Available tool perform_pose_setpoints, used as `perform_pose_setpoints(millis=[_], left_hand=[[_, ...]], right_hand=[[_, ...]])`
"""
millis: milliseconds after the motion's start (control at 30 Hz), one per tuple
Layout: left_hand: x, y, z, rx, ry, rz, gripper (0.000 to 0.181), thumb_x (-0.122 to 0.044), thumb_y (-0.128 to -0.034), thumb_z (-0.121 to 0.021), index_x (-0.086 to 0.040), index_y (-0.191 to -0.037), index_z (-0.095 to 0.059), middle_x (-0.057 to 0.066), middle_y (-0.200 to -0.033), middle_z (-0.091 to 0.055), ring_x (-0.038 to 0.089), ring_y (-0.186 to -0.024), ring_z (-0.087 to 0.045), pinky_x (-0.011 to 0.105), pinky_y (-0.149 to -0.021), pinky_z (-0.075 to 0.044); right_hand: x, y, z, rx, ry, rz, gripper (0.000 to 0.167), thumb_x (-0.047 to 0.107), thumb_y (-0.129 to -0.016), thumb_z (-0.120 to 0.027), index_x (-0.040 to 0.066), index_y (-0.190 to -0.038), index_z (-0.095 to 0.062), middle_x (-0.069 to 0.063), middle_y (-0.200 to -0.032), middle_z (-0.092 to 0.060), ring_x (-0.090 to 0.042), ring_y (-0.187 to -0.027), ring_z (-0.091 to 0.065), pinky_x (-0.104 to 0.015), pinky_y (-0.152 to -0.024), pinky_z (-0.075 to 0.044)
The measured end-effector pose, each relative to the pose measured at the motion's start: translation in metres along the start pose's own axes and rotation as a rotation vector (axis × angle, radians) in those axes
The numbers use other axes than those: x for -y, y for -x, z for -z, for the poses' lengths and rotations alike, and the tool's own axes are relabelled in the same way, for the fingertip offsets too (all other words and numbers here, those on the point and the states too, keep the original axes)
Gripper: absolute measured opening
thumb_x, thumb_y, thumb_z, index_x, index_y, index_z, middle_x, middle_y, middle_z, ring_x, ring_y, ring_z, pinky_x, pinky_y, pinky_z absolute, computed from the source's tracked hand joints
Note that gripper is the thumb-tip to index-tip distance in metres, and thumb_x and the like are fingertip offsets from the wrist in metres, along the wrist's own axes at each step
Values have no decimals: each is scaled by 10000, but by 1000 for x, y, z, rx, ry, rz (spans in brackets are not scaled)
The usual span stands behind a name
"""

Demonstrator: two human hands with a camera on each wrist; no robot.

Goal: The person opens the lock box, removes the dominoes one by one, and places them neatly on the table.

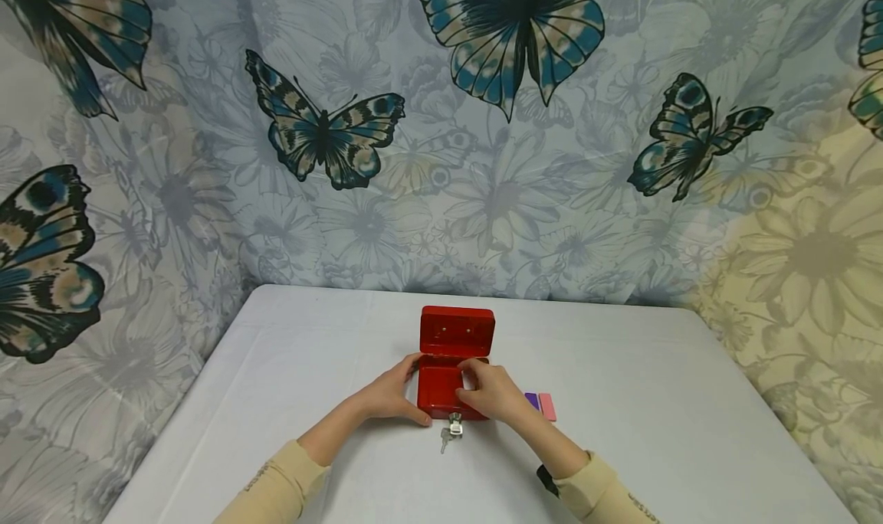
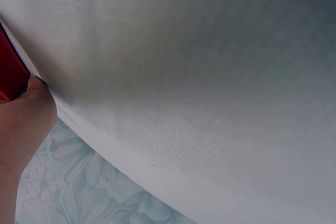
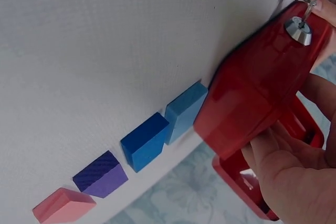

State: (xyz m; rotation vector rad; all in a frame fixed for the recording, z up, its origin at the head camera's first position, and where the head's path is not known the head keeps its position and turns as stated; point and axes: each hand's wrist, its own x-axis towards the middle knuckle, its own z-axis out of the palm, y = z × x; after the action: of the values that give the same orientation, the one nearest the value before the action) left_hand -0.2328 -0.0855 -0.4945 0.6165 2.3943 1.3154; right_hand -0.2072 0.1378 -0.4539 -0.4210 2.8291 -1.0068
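Observation:
A red metal cash box stands on the table with its lid raised. My left hand grips the box's left side, thumb at the front corner and fingers toward the back. My right hand reaches over the right wall, its bent fingers inside the box; whether they hold anything is hidden. A key sits in the silver lock at the front, and another key hangs from it. In the left wrist view only a red sliver of the box shows past the hand.
Right of the box, several small blocks lie in a row: light blue, dark blue, purple and pink. A dark object shows by the right sleeve. Butterfly-patterned cloth hangs behind the white table.

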Motion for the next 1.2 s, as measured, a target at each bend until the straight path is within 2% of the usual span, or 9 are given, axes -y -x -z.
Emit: perform_pose_setpoints(millis=[233,533,900,1200], left_hand=[[0,0,0,4,-10,-4,1045,-257,-664,-895,-69,-1487,-279,116,-1482,-397,305,-1358,-380,459,-1110,-350],[-2,1,1,5,-14,-6,1047,-243,-667,-892,-57,-1489,-271,130,-1488,-393,305,-1363,-376,459,-1111,-346],[-1,0,0,1,-4,1,1039,-245,-660,-896,-65,-1483,-287,119,-1475,-405,306,-1354,-383,465,-1108,-351],[-1,0,-1,1,2,5,1040,-246,-659,-896,-73,-1485,-287,117,-1481,-399,310,-1358,-380,468,-1107,-351]], right_hand=[[1,1,-2,17,-13,33,382,97,-839,-742,-3,-1186,-618,-170,-1072,-685,-298,-915,-647,-465,-819,-572],[1,0,-3,15,-40,63,365,106,-852,-726,-8,-1184,-626,-161,-1051,-685,-273,-904,-634,-449,-823,-573],[1,-4,-2,-32,-12,-11,367,66,-831,-740,-19,-1167,-620,-137,-978,-663,-194,-788,-567,-360,-740,-590],[3,-6,-4,-13,-11,-42,415,54,-821,-747,-38,-1197,-599,-145,-1006,-667,-198,-790,-583,-368,-776,-588]])
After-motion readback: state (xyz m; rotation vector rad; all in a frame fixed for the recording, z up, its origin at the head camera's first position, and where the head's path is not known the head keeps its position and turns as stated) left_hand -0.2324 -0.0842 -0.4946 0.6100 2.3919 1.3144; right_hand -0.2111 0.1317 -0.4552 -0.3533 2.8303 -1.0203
